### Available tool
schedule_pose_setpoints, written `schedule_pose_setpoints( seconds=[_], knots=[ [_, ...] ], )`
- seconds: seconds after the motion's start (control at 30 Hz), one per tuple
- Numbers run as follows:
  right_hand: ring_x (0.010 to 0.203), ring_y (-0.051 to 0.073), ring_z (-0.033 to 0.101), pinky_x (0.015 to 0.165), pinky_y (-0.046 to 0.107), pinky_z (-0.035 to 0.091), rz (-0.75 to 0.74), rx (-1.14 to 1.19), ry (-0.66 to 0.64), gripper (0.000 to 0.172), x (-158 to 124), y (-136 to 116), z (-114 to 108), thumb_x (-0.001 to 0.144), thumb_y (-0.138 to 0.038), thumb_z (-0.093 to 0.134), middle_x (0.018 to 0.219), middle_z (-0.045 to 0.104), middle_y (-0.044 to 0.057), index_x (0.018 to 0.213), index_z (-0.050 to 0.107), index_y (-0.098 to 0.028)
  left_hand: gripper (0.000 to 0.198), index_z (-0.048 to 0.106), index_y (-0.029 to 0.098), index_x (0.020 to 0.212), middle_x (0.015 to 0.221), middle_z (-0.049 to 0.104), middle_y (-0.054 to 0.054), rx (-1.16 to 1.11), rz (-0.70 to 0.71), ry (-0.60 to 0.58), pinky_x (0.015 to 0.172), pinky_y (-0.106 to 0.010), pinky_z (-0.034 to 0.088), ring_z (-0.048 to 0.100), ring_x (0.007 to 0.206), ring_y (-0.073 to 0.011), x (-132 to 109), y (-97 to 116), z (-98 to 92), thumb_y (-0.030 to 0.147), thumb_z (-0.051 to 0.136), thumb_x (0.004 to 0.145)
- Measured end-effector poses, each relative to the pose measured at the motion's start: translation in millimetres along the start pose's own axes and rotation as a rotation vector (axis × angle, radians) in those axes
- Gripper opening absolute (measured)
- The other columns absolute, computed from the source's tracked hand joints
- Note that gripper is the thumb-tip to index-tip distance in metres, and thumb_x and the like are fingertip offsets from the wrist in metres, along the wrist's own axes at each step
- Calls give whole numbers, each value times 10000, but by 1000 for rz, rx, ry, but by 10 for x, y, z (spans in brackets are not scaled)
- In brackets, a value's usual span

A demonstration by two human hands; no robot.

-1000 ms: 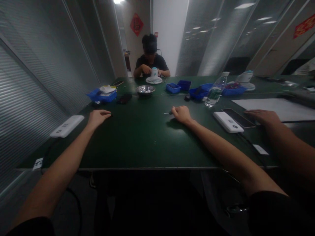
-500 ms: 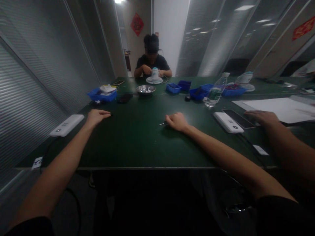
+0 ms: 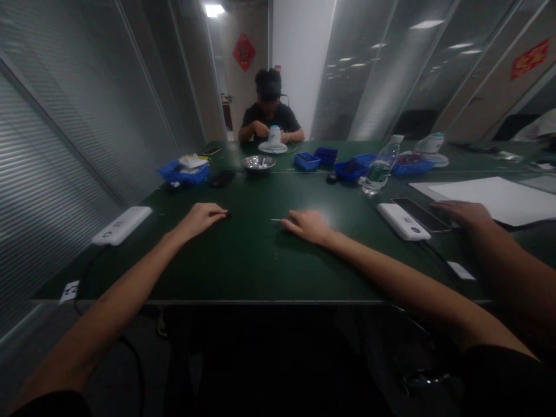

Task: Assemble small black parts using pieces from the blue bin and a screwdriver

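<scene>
My left hand (image 3: 203, 217) is closed in a pinch above the green table, left of centre, with a small black piece (image 3: 229, 214) at its fingertips. The piece is too small to name. Facing it from the right, my right hand (image 3: 309, 226) is curled around a screwdriver-like tool, whose thin metal shaft (image 3: 276, 220) points left toward the black piece. The tool's handle is hidden by the fingers. A gap of bare tabletop separates the two hands.
Beyond my hands stand a metal bowl (image 3: 259, 164), a blue tray (image 3: 185, 172), more blue trays (image 3: 307, 161) and a water bottle (image 3: 382, 168). White power banks (image 3: 121, 226) flank me. A neighbour's hand (image 3: 464, 213) rests by a phone (image 3: 420, 215); another person (image 3: 270, 110) sits opposite.
My left hand has moved right with the black piece, closer to my right hand. The tool's shaft has swung slightly to lie more level. The view has tilted a little.
</scene>
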State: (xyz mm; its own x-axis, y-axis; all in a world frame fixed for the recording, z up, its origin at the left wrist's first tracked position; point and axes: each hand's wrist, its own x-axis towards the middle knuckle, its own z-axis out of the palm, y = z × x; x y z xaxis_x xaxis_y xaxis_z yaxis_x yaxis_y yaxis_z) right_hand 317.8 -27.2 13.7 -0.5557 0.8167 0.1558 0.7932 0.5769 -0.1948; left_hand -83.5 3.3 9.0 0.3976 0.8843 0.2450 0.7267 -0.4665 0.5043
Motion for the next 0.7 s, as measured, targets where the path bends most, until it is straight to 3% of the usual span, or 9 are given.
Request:
schedule_pose_setpoints(
  seconds=[0.13,0.27,0.4,0.7],
  knots=[
    [690,172,598,632,288,336,-77,9,-9,487,-73,-136,11,1112,-596,400,900,716,73,1044,658,-188,263,815,237,1183,1215,761,-88,-171,307,-133,1046,-415,532,697,1140,-249,3,578,386,373,669,1011],
    [675,164,575,640,291,319,-195,22,-3,478,-125,-221,39,1097,-593,439,870,709,64,1033,682,-186,257,783,212,1197,1116,749,-88,-225,370,-205,920,-356,539,690,995,-216,-65,900,590,362,677,1017],
    [642,148,544,631,286,302,-231,63,27,462,-140,-239,56,1081,-573,474,822,691,46,996,695,-176,238,762,193,1174,1064,722,-79,-201,345,-210,820,-319,517,659,909,-197,-128,974,595,334,687,998],
    [645,147,525,630,292,294,-198,37,62,451,-130,-233,69,1056,-571,502,832,697,47,929,693,-183,235,744,193,1132,1025,713,-64,-207,267,-187,753,-315,497,628,845,-188,-118,918,578,352,700,965]
  ],
)
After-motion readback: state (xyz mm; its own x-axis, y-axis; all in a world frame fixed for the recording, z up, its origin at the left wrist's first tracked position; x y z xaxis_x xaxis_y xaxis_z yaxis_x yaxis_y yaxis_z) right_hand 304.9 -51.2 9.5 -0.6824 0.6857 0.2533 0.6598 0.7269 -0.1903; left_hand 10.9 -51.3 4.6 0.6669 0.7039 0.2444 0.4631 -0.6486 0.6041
